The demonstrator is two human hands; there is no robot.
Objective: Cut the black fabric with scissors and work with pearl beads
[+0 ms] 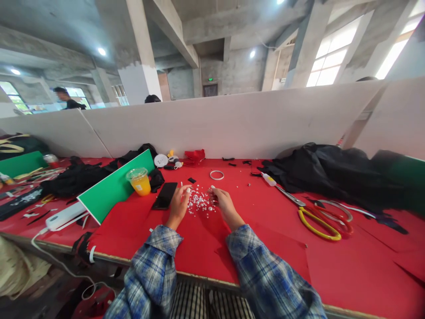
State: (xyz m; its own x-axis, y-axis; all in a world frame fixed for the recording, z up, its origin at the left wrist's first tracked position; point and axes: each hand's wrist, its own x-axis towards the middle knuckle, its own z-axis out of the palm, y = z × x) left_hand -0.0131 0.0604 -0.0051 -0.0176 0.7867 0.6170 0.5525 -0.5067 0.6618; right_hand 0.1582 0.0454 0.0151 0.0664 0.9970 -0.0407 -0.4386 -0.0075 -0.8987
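Many small white pearl-like beads (200, 201) of mixed sizes lie scattered on the red table covering (206, 248), between my two hands. My left hand (178, 204) is at the left edge of the beads, thumb and forefinger brought together. On the other side, my right hand (225, 203) is closed in a pinch close above the beads. Anything held in either pinch is too small to make out. A black phone (165, 196) lies just left of my left hand. Beyond the beads rests a pale ring (217, 175), possibly a roll of tape.
A cup of orange drink (140, 181) stands by a green board (113, 188) at the left. To the right are yellow-handled scissors (318, 225), a small white glue bottle (268, 179) and black cloth (318, 173). A white partition (212, 128) runs along the back.
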